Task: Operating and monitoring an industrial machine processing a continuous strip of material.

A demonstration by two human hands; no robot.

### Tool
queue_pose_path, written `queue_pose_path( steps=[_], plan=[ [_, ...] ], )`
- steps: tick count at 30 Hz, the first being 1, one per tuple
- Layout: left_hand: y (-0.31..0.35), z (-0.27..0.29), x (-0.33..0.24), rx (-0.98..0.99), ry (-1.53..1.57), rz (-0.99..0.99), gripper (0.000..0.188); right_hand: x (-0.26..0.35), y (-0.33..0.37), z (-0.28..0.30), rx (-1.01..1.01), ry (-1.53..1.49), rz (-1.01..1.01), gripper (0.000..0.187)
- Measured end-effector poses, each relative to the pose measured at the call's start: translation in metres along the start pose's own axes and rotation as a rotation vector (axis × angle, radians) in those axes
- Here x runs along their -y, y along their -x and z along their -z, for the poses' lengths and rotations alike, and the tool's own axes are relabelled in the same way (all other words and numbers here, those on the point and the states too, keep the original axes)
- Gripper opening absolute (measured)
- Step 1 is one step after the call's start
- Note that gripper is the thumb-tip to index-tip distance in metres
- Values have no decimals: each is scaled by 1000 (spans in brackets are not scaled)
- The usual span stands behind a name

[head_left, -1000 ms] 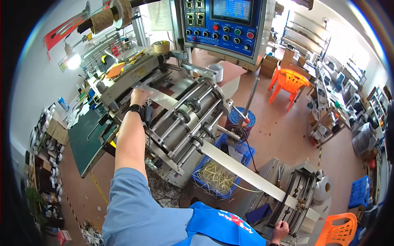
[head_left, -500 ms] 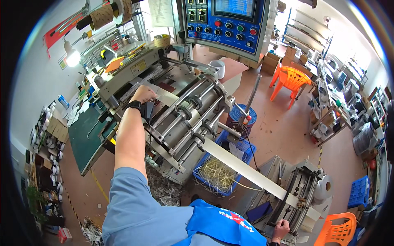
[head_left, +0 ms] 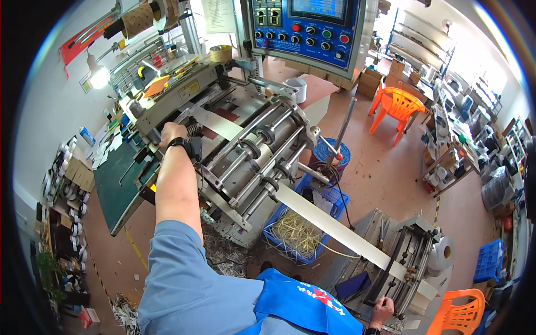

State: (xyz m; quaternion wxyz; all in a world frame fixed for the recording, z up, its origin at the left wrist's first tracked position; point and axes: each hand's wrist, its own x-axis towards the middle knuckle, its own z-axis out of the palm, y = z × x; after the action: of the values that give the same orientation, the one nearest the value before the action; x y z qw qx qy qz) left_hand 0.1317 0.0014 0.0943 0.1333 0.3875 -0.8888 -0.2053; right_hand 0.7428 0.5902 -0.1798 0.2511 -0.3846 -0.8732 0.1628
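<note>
While my left grip (head_left: 172, 133) rests on the roller machine (head_left: 245, 151), closure unclear | right grip (head_left: 383, 309) holds the feeder frame (head_left: 403, 262) | blue crate (head_left: 304, 223) below the machine holds pale trimmings (head_left: 296, 231).

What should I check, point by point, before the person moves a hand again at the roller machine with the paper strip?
1. Left hand away from the steel rollers: not ok, it rests at their left end.
2. Right hand on the low frame: ok, it rests at the bottom edge.
3. White paper strip unbroken between rollers and frame: ok.
4. Rollers stopped: cannot tell.
5. Wristwatch free of moving parts: cannot tell.
</note>
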Motion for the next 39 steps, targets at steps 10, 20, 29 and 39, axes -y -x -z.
queue_pose_path(
  steps=[10, 20, 29, 39],
  plan=[
    [-85, -57, 9, -25, -148, -367, 50, 5, -5, 4, -66, 16, 48, 13],
    [-111, -67, 4, 84, -86, -405, 40, 64, -11, -67, 200, -429, -238, 23],
    [-104, -77, 1, -38, 111, -592, 34, 108, -35, -228, 334, -1065, -850, 25],
    [-87, -71, -10, 51, 192, -678, 24, 126, 106, -313, 1120, -364, -176, 23]
  ],
)
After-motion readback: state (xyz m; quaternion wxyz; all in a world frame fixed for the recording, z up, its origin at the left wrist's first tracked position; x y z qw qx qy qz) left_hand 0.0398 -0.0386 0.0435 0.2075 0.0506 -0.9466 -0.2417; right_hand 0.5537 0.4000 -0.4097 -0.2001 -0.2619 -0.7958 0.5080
